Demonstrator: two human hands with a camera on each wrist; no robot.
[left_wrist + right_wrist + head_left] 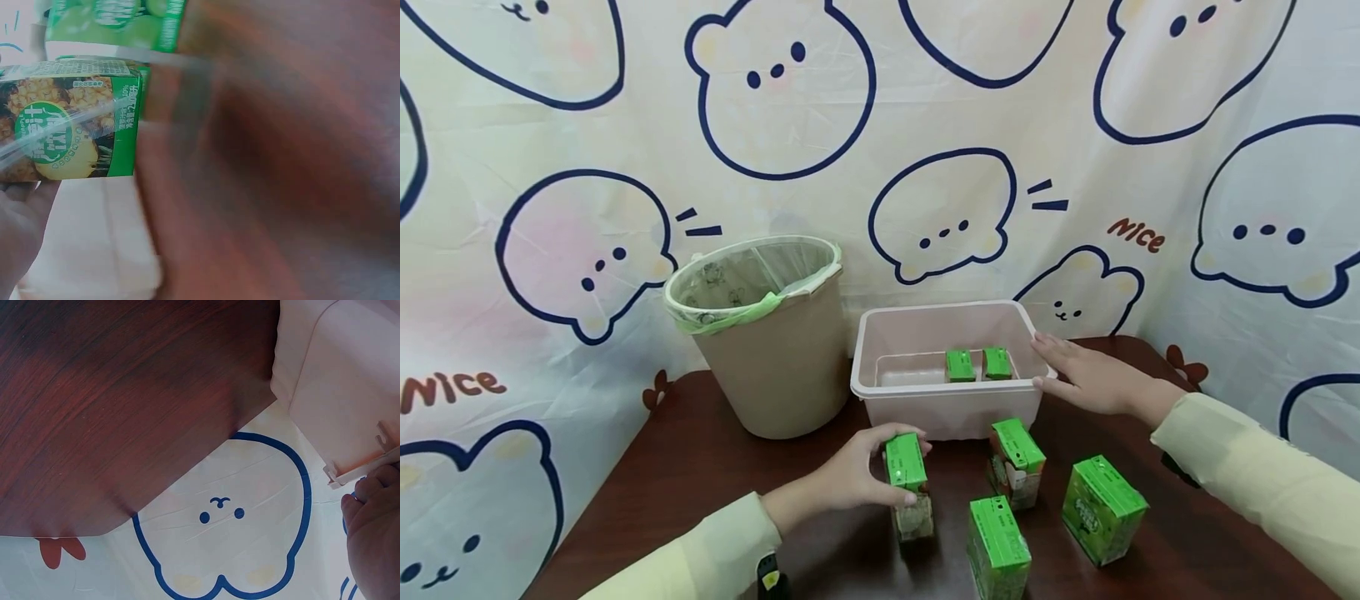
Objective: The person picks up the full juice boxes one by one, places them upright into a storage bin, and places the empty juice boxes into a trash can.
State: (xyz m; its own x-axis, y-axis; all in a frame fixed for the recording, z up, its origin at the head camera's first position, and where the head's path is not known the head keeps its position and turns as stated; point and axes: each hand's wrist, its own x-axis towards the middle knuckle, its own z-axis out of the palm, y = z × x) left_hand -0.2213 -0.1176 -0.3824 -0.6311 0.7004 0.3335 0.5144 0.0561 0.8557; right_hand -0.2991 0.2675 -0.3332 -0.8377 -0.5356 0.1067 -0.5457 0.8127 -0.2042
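At seven o'clock from the pink tub, a "PINEAPPLE" carton is gripped by the left hand; at three, the tub is touched by the right hand; "Nice" is printed on the backdrop.

The left hand's fingers vanish partly behind the gripped carton, its print too small to read in the head view, whose bottom edge crops the nearest carton. A tub hides the bases of two cartons. Blur smears the surface in the left wrist view; the right wrist's crops the right hand.
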